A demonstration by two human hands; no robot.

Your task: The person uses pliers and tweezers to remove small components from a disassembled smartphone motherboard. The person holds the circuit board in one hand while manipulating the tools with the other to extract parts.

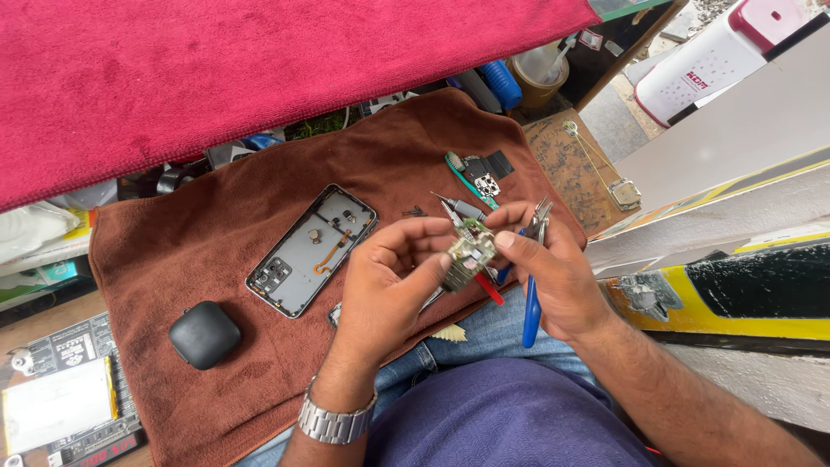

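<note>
Circuit board point(469, 253), small and green, is pinched between the left hand point(391, 281) and right hand point(549, 275), just right of the opened phone shell point(311, 249). Right hand's fingers also clasp blue-handled pliers point(531, 298). A dark earbud case point(204, 334) lies left of the shell.

Green and silver circuit board point(469, 252) at centre. Blue-handled pliers point(530, 303) at four o'clock. Brown towel point(259, 346) underneath, crimson cloth point(216, 69) at twelve. Grey phone frame point(311, 249) with orange ribbon, black case point(204, 334) at eight o'clock. Yellow-and-black panel point(743, 298) at three.
</note>
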